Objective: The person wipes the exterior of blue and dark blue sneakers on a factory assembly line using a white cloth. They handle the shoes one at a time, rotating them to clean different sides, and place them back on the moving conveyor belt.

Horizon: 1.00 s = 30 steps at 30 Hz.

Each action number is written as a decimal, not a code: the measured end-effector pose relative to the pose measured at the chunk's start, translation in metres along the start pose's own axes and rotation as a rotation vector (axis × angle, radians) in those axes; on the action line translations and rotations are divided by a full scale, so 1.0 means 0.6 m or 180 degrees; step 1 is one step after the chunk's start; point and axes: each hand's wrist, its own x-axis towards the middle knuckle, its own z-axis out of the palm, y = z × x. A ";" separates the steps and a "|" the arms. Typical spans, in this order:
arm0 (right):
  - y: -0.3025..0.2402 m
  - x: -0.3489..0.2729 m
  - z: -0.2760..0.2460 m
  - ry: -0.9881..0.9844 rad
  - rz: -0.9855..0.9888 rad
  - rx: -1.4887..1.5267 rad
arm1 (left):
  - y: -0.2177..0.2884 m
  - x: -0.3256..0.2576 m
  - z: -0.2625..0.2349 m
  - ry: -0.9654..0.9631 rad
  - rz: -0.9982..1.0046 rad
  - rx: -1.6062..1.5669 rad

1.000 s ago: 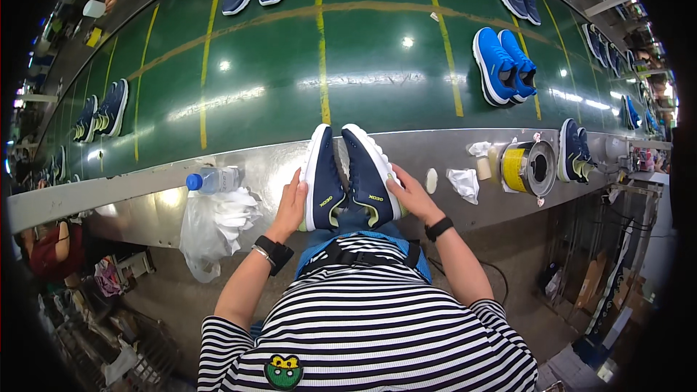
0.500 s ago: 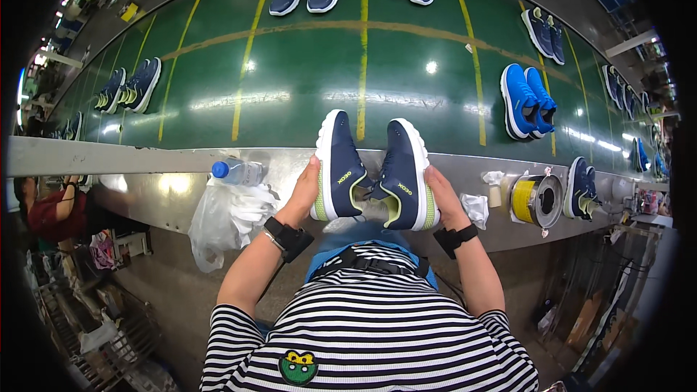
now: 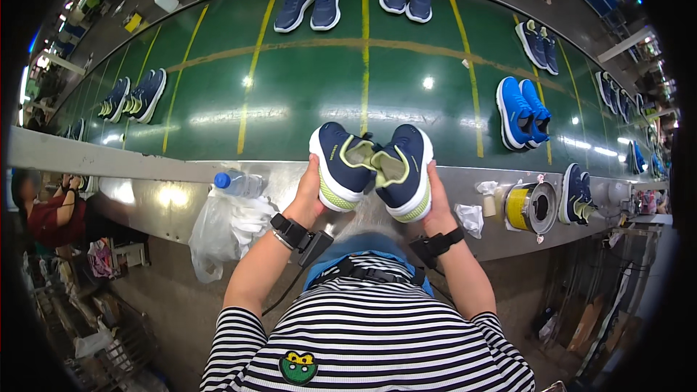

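Note:
A pair of navy sneakers with white soles and lime-green linings is held up in front of me, over the near edge of the green conveyor belt (image 3: pixel 305 116). My left hand (image 3: pixel 309 192) is closed around the outer side of the left sneaker (image 3: pixel 335 152). Around the outer side of the right sneaker (image 3: pixel 408 167), my right hand (image 3: pixel 438 199) is closed in the same way. The heels point toward me and the openings face up, the two collars touching or nearly so in the middle. Most of my fingers are hidden beneath the soles.
Several sneaker pairs stand on the belt, among them a bright blue pair (image 3: pixel 524 114) at right. On the metal ledge lie a capped plastic bottle (image 3: pixel 238 183), a plastic bag (image 3: pixel 215 229), crumpled paper (image 3: pixel 470 218) and a yellow-banded tin (image 3: pixel 530 207). Across the belt, another person's hand holds a white container (image 3: pixel 166 1).
Both sneakers have tilted in my hands, so their openings now show from above and the toes lean inward less upright. The view has shifted slightly.

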 end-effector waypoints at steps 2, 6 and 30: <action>0.005 0.006 0.019 0.0048 0.0111 0.0245 | 0.003 0.006 0.009 -0.0047 -0.0144 -0.0232; 0.011 0.023 0.033 0.0038 0.0343 0.0778 | 0.005 0.003 0.034 -0.0148 -0.0512 -0.0606; -0.145 0.176 -0.105 0.1064 -0.1440 -0.3397 | -0.067 0.244 0.169 -0.0797 0.0257 0.2494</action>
